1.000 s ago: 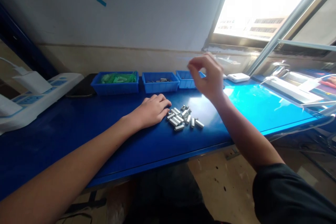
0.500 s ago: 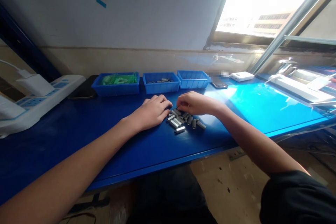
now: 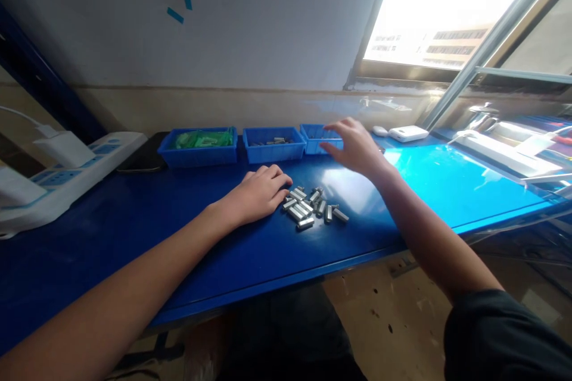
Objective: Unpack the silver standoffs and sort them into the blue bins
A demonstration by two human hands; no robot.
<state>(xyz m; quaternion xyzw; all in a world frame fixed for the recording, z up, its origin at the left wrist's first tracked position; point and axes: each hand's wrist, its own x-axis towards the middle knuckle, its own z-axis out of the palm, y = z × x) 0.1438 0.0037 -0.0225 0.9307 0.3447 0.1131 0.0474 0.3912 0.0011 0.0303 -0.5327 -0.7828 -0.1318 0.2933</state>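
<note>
My left hand [image 3: 259,193] lies on the blue table, fingers loosely stretched out, its fingertips beside a loose pile of small silvery metal cylinders [image 3: 301,210]. Some of these pieces seem to carry a small fitting at one end. Raised over the back of the table, my right hand [image 3: 355,147] has its thumb and fingers apart with nothing seen between them. It is in front of the right blue bin [image 3: 313,146] and hides part of it. The middle blue bin [image 3: 274,155] holds several small metal pieces.
A left blue bin [image 3: 196,158] contains green plastic bags [image 3: 203,139]. Beside it are a dark flat device [image 3: 142,161] and a white power strip [image 3: 96,158] with plugged-in chargers. A white box [image 3: 408,133] and another power strip [image 3: 513,149] are at the right.
My right hand has left the metal pieces, moving up and back to the right bin, and its fingers have spread. My left hand stays beside the pile.
</note>
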